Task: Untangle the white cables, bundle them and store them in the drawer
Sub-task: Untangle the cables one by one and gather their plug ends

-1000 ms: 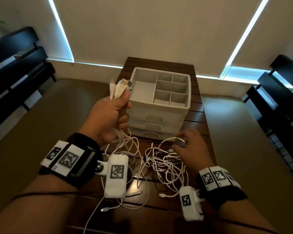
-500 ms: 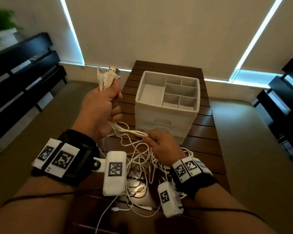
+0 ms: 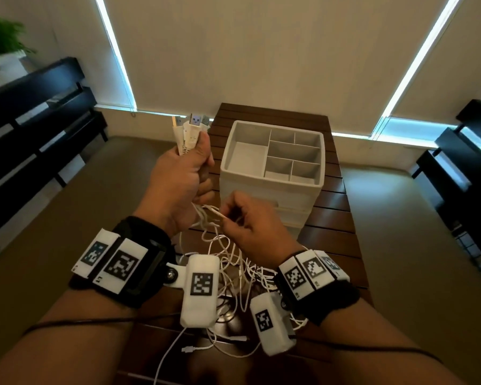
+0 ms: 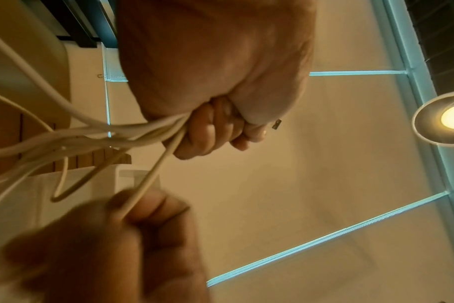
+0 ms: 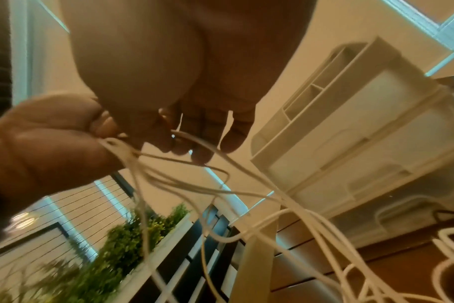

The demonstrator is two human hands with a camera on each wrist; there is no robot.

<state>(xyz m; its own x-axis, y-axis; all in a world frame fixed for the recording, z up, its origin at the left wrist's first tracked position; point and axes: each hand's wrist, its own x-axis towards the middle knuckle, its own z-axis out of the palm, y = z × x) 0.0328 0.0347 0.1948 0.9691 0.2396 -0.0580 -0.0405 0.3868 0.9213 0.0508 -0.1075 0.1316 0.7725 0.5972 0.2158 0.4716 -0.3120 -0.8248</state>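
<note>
My left hand [image 3: 178,184] is raised in a fist round several white cables [image 3: 225,254], their USB plugs [image 3: 190,132] sticking up out of it. In the left wrist view the left hand [image 4: 215,114] squeezes the cable strands [image 4: 111,135] that leave the fist. Just below it my right hand [image 3: 242,218] pinches one white strand [image 3: 214,212] between thumb and fingers; the right hand [image 5: 169,131] shows the same in its wrist view. The rest of the cables hang in a tangle down to the dark wooden table [image 3: 333,234]. The white drawer unit [image 3: 272,168] stands behind the hands, its drawers closed.
The unit's top is an open tray with dividers [image 3: 289,154], nothing in it. Loose cable ends with small plugs [image 3: 189,349] lie at the table's near edge. Dark benches [image 3: 39,118] stand left and right, a green plant [image 3: 0,37] at far left.
My right hand came up off the tangle on the table to just under the left fist and pinched a strand. The left hand stayed raised with the plugs.
</note>
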